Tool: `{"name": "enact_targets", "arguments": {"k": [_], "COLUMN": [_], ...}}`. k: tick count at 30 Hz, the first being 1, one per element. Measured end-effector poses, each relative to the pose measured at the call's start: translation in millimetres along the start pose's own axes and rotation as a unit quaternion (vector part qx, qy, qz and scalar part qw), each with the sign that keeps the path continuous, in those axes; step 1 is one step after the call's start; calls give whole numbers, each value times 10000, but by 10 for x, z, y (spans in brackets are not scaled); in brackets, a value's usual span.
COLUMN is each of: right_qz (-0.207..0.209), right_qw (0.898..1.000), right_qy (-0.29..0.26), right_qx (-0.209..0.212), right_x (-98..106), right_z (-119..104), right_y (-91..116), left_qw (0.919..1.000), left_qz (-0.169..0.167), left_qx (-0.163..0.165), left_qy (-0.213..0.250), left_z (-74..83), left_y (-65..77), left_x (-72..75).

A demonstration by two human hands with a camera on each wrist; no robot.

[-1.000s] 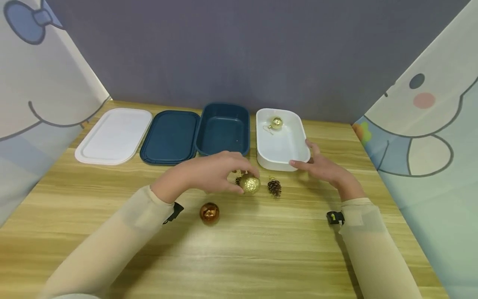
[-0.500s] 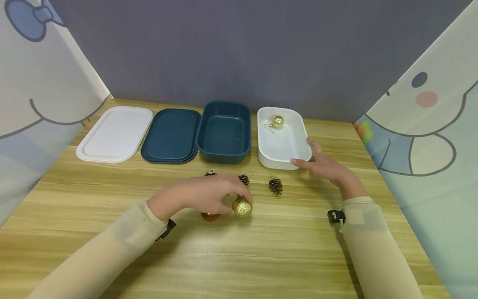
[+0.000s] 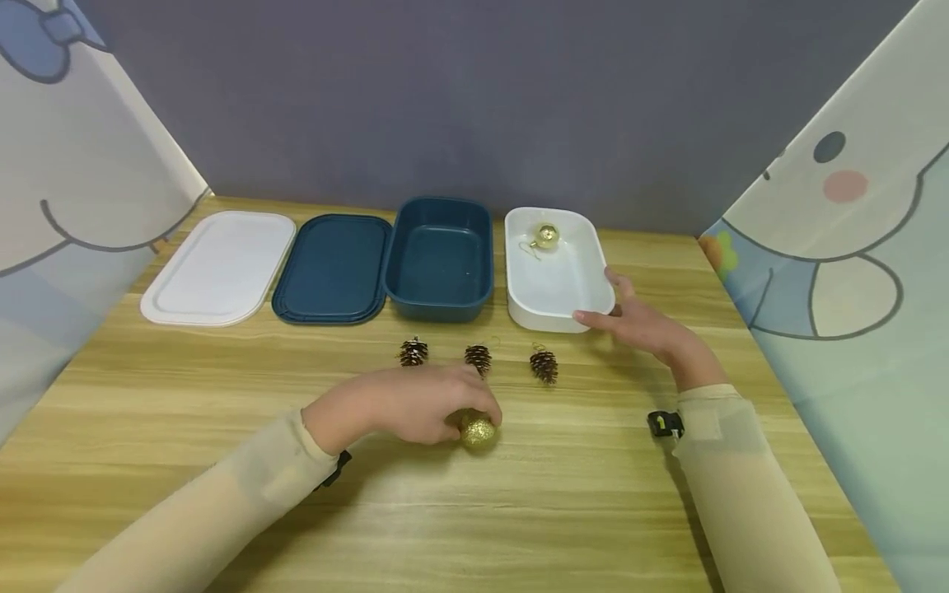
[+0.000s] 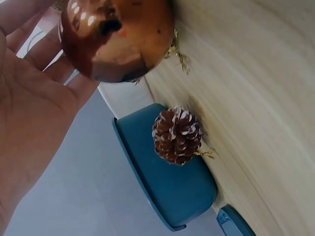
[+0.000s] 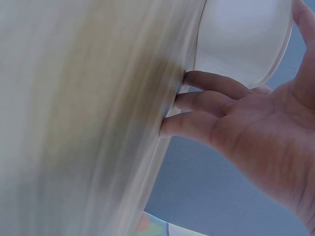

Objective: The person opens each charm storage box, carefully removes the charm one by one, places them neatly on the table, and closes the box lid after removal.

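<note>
My left hand [image 3: 423, 403] pinches a gold glittery bauble [image 3: 478, 431] between thumb and fingers, low over the table. A shiny copper bauble [image 4: 118, 39] is close to this hand's fingers in the left wrist view; the hand hides it in the head view. Three pinecones lie in a row beyond the hand: a left one [image 3: 413, 352], a middle one [image 3: 478, 357] partly covered by the hand, and a right one [image 3: 544, 367]. My right hand [image 3: 645, 325] rests at the near right corner of a white box [image 3: 559, 288], thumb on its front, other fingertips touching the table.
Inside the white box lies a shiny gold bauble [image 3: 547, 236] with a loop of string. Left of that box stand a dark blue box [image 3: 441, 311], a dark blue lid [image 3: 331, 268] and a white lid [image 3: 218, 268]. A grey wall [image 3: 460, 99] rises behind.
The left hand has brought the glittery bauble from beside the pinecones toward the table's near side. The copper bauble has become covered by that hand. The right hand stays at the white box.
</note>
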State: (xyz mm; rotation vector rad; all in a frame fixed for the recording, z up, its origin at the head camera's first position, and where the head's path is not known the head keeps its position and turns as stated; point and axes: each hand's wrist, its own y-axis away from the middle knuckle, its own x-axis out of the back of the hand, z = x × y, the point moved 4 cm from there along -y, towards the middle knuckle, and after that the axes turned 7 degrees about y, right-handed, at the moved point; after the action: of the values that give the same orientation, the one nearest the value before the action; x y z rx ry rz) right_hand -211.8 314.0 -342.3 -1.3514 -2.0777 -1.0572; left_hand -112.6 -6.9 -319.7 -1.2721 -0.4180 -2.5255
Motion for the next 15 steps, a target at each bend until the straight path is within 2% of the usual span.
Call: {"name": "enact_targets", "arguments": {"k": [15], "right_qz": [16], "right_qw": [9999], "right_qy": [91], "right_qx": [-124], "right_x": [-5], "right_z": [-12], "right_y": [16], "left_qw": [10000], "left_qz": [-16], "left_qx": [-68], "left_qy": [-44], "left_z": [6], "left_y": [-22], "left_x": [-67]}}
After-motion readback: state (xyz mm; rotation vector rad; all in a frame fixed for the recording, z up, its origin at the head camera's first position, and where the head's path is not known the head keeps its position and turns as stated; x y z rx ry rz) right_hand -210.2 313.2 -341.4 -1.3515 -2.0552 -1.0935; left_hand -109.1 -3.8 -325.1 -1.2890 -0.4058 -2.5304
